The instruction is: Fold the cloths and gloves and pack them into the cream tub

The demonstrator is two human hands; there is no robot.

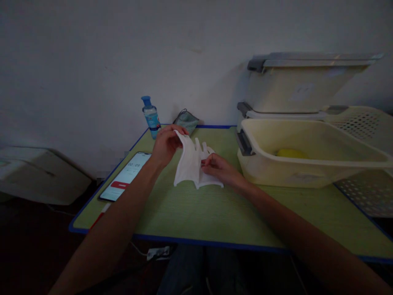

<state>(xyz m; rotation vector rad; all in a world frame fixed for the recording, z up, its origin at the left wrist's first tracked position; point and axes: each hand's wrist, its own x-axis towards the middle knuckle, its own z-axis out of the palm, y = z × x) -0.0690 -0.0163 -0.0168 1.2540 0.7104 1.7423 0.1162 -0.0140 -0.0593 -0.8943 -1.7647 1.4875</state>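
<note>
Bare forearms point(123, 221) reach over green tbl point(190, 217); L hand point(166, 144) pinches white glove-like fabric point(189, 166) at its top edge, R hand point(223, 169) grips its R side, hands apart, fabric btwn phone point(127, 174) & cream bin point(285, 170).

I'd take this for a plain room in somebody's home, though nothing here settles it. A small green tabletop point(184, 215) with blue edging stands against a bare, scuffed wall point(196, 53). Household bits crowd it: a blue-capped bottle point(152, 119) at far left, a phone point(124, 177) nearer, and on the right a cream plastic tub point(294, 175) before a lidded storage box point(279, 90).
</note>
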